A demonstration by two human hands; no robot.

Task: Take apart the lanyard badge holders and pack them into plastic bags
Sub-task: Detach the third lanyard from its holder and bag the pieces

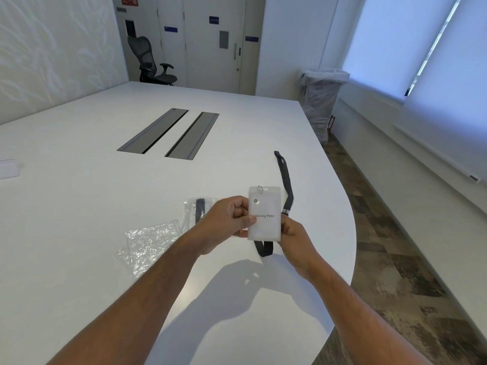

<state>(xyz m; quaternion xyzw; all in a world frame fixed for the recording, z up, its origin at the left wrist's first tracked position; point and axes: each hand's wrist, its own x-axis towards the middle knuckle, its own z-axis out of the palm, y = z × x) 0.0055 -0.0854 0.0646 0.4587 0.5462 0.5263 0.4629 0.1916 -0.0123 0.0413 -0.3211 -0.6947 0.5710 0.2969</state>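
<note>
A clear badge holder (264,204) with a white name card stands upright above the white table (79,206), held between both hands. My left hand (224,222) pinches its left edge with the thumb on the front. My right hand (295,241) grips its lower right corner from behind. A black lanyard (286,180) trails from the holder across the table toward the far right, and a loop of it hangs below the holder. Behind my left hand lies a packed plastic bag (196,209) holding a dark strap. An empty crumpled plastic bag (150,246) lies left of my forearm.
Two grey cable hatches (168,133) are set into the table's middle. A small white object (9,168) sits at the far left edge. The table's curved edge runs close on the right. A black office chair (152,61) and a lined bin (321,101) stand beyond the table.
</note>
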